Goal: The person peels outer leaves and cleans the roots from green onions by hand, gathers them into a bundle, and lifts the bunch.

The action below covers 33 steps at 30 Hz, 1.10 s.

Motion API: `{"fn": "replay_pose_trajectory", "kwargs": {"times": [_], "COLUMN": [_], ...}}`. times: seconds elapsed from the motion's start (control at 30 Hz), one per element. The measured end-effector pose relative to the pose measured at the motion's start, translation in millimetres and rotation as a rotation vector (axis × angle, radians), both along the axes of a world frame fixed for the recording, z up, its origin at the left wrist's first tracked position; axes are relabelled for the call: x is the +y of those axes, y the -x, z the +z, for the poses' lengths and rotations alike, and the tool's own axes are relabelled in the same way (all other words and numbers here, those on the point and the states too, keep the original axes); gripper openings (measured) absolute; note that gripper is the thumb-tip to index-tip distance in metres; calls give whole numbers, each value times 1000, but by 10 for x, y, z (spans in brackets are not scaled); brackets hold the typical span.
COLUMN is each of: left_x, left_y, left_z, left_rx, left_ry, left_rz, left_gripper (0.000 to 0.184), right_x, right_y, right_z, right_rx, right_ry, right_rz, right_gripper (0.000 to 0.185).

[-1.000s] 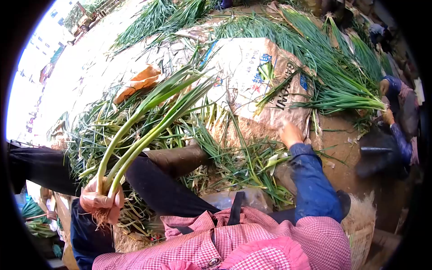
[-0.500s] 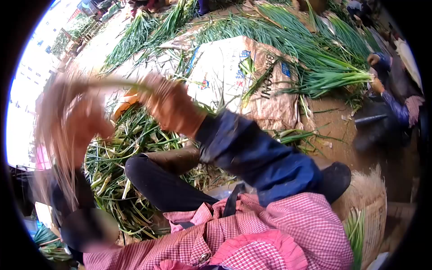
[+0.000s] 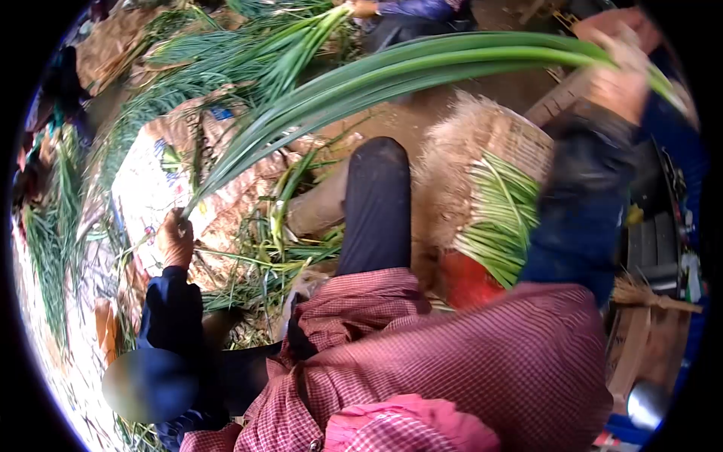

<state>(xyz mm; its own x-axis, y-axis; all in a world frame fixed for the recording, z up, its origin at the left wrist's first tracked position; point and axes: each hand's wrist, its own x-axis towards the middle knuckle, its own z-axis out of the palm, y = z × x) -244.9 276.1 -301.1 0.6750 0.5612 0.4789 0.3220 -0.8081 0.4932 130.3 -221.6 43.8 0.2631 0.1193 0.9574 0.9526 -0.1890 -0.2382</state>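
A long bunch of green onions point(image 3: 361, 79) arches across the view between my two hands. Closed around its pale root end is my right hand point(image 3: 619, 84), raised at the upper right and blurred by motion. My left hand point(image 3: 175, 242) pinches the thin leaf tips at the left, above a printed woven sack point(image 3: 143, 200) lying on the ground. Pale green cut stalks point(image 3: 497, 222) lie together on a frayed sack point(image 3: 452, 154) to the right of my knee.
Heaps of long green onions point(image 3: 203, 64) cover the ground at the upper left. Another person's hand point(image 3: 364, 8) grips a bunch there. Loose leaves point(image 3: 260, 264) lie beside my leg. A small broom point(image 3: 654, 295) and a wooden board point(image 3: 640, 346) are at the right.
My view has turned to the right. Earlier both hands were at the left, blurred, with a rooted bunch. Now the bunch is stretched out, its root end carried far right in my right hand.
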Motion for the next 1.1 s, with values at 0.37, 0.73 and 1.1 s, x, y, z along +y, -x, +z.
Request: {"fn": "replay_pose_trajectory", "kwargs": {"times": [0.37, 0.73, 1.1], "left_x": [61, 20, 161], "left_y": [174, 1008, 602], "left_z": [-381, -190, -952], "left_rx": [226, 380, 500], "left_ry": [459, 894, 773], "left_rz": [-144, 37, 238], "left_gripper": [9, 15, 34], "right_x": [-2446, -1741, 3297], "right_y": [132, -477, 184], "right_z": [-936, -2986, -3003], "right_rx": [347, 509, 261], "right_ry": [671, 1726, 1438], "right_rz": [-1056, -827, 468], "right_gripper": [44, 64, 33]}}
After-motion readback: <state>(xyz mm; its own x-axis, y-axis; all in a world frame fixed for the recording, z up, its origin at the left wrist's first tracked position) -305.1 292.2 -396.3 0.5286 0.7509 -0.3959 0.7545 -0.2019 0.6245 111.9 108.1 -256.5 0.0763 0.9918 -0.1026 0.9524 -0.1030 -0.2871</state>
